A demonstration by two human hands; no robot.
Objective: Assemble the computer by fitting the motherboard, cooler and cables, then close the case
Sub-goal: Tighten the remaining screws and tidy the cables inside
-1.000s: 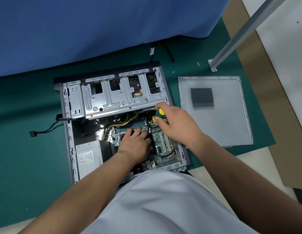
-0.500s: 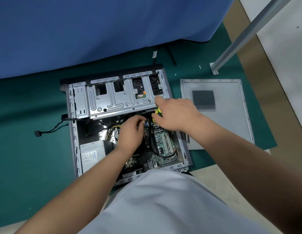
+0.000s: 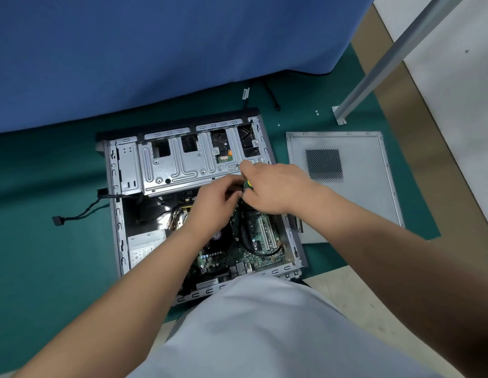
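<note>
Motherboard (image 3: 260, 238) lettering unreadable — right hand (image 3: 275, 186) grips screwdriver (image 3: 247, 184), left hand's (image 3: 214, 203) fingers curled, hold unclear.

Both hands hide most of the screwdriver (image 3: 247, 184) and the cooler (image 3: 221, 236).

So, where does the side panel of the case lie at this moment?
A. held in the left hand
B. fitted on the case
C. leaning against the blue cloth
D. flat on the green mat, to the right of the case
D: the grey side panel lies flat on the green mat, right of the open case, with its mesh vent facing up.
</note>
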